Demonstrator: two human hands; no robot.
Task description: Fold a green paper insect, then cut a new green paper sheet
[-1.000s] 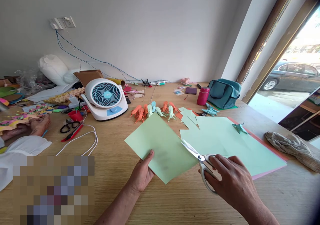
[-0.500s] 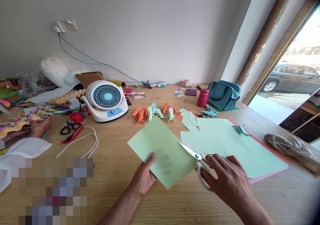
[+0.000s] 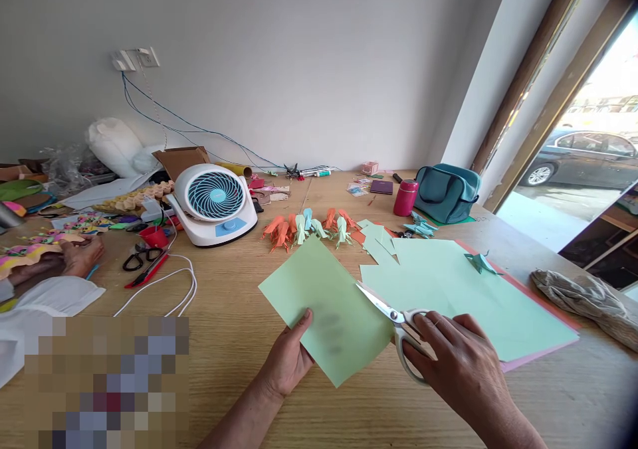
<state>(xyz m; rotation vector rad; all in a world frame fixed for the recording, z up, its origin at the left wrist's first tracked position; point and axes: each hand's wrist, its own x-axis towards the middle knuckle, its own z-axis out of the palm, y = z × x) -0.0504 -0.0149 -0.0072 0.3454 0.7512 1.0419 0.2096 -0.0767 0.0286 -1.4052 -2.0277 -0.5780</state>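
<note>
A light green sheet of paper [image 3: 319, 289] is pinched in my left hand [image 3: 292, 353], thumb on top and the fingers behind it showing as shadows. My right hand [image 3: 456, 362] grips white-handled scissors [image 3: 396, 316] by the loops. Their blades lie along the right edge of the sheet, pointing up and left; whether they touch the paper I cannot tell. Larger pale green sheets [image 3: 448, 289] lie on the table to the right, over orange and purple ones. Smaller cut pieces [image 3: 377, 240] lie at their upper left corner.
Folded orange, green and blue paper figures [image 3: 309, 226] stand beyond the sheet. A white fan [image 3: 214, 203], black-handled scissors [image 3: 142, 258] and a cable are on the left. A pink flask [image 3: 405, 198] and teal bag [image 3: 447, 193] stand at back right. Another person's hand [image 3: 82, 256] is at far left.
The whole view has shifted slightly. My hands, the sheet and the scissors keep nearly the same positions relative to each other.
</note>
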